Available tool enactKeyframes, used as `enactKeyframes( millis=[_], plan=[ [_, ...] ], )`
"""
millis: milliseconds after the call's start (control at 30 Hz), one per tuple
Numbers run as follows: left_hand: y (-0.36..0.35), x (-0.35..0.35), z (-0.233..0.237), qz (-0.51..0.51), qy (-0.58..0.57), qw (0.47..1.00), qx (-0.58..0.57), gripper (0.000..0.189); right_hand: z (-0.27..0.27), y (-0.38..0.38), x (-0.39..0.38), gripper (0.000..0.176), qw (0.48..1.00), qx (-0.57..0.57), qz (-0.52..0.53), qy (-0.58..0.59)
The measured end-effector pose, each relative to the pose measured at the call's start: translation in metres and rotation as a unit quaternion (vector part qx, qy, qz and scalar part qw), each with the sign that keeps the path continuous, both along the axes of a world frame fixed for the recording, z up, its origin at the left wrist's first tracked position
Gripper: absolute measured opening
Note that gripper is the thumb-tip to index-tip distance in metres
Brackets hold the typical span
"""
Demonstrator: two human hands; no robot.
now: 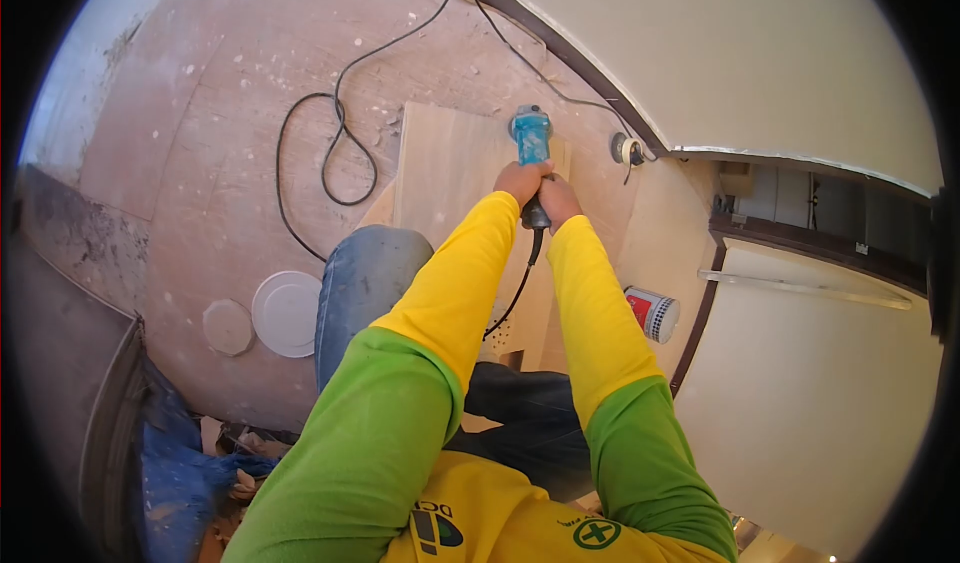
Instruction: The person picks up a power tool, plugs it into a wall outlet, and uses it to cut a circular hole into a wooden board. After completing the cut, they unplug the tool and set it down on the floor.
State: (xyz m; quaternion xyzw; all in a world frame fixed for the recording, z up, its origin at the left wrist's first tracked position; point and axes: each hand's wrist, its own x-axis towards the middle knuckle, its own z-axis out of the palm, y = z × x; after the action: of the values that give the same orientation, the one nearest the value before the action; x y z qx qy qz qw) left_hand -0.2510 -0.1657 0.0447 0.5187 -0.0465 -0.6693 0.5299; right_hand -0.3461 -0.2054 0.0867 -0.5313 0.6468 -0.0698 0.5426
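Grinder (pixel 533 145) juts ahead of left hand (pixel 521 180); right hand (pixel 560 203) clasps its rear.

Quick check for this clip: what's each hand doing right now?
Left hand: closed, holding the blue grinder by its body.
Right hand: closed, holding the same grinder nearer its cord end.

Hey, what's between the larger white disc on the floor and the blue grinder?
In the head view, a jeans-covered knee, then the pale board, lie between the larger white disc and the blue grinder.
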Motion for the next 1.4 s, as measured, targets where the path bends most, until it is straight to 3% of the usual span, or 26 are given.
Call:
enactKeyframes(
  millis=[100, 167, 700, 767, 900, 967, 1100, 1167, 1400],
  plan=[
    [-0.004, -0.003, -0.008, 0.011, 0.002, 1.0, 0.016, 0.052, -0.001, -0.001, 0.001, 0.036, 1.0, 0.001, 0.001, -0.004],
    [-0.005, -0.002, -0.011, -0.003, -0.004, 1.0, 0.003, 0.062, -0.001, -0.003, 0.002, 0.035, 1.0, 0.007, 0.0, -0.001],
    [-0.009, -0.001, -0.014, 0.03, 0.033, 0.999, 0.006, 0.065, 0.0, -0.009, 0.007, 0.038, 0.998, 0.015, 0.037, 0.038],
    [-0.009, 0.0, -0.01, 0.031, 0.036, 0.998, 0.032, 0.05, 0.0, -0.01, 0.008, 0.038, 0.998, 0.014, 0.037, 0.043],
    [-0.011, -0.001, -0.014, 0.031, 0.024, 0.999, 0.032, 0.049, -0.003, -0.013, 0.006, 0.038, 0.998, 0.009, 0.043, 0.042],
    [-0.011, -0.002, -0.016, 0.026, 0.026, 0.999, 0.01, 0.064, -0.004, -0.013, 0.005, 0.038, 0.998, 0.011, 0.046, 0.044],
    [-0.013, -0.003, -0.019, 0.024, 0.023, 0.999, 0.014, 0.064, 0.001, -0.01, 0.008, 0.04, 0.998, 0.017, 0.039, 0.041],
    [-0.013, -0.002, -0.014, 0.025, 0.026, 0.999, 0.036, 0.05, 0.001, -0.01, 0.008, 0.04, 0.998, 0.019, 0.039, 0.042],
    [-0.012, 0.0, -0.011, 0.027, 0.021, 0.999, 0.036, 0.05, 0.001, -0.011, 0.009, 0.041, 0.999, 0.022, 0.033, 0.03]
  ],
)
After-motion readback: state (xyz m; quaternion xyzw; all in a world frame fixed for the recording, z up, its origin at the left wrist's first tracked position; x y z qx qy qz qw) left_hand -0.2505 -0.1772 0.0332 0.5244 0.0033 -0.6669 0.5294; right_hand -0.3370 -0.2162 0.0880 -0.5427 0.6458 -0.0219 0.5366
